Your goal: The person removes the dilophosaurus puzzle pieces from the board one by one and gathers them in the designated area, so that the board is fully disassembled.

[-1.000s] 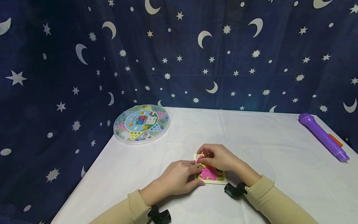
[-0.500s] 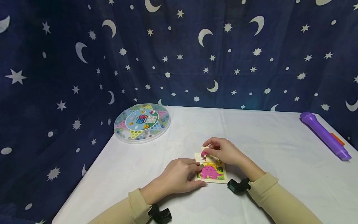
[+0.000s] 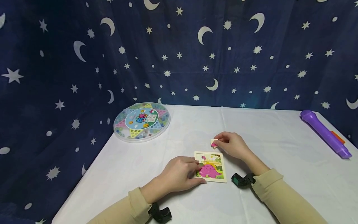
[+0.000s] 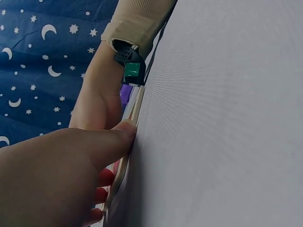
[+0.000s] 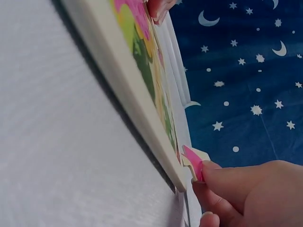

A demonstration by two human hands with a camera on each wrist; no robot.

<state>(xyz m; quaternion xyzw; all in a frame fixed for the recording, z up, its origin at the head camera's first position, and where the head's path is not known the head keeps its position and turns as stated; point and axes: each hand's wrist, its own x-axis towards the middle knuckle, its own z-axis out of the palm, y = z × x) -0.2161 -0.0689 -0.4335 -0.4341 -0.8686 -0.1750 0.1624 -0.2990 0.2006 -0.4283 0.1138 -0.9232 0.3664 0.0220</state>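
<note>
A square wooden jigsaw puzzle (image 3: 210, 170) with a pink dinosaur picture lies on the white table. My left hand (image 3: 179, 174) holds it at the left side, fingers over the picture and thumb at the front edge. In the left wrist view that thumb presses the puzzle's pale edge (image 4: 120, 172). Just beyond the far edge, my right hand (image 3: 233, 144) pinches a small puzzle piece (image 3: 213, 144), pink and cream, between thumb and fingers. The right wrist view shows the piece (image 5: 194, 163) raised near the frame's corner. A pale gap shows in the picture's upper left.
A round, clear-lidded board game box (image 3: 141, 123) with coloured marbles lies at the table's back left. At the far right rests a purple toy microphone-shaped stick (image 3: 325, 133), an orange part beside it. A dark blue star-and-moon curtain (image 3: 184, 74) hangs behind the table (image 3: 193, 127).
My right hand has lifted the piece out of the puzzle's upper left and carried it away and to the right, past the far edge. My left hand has stayed on the puzzle.
</note>
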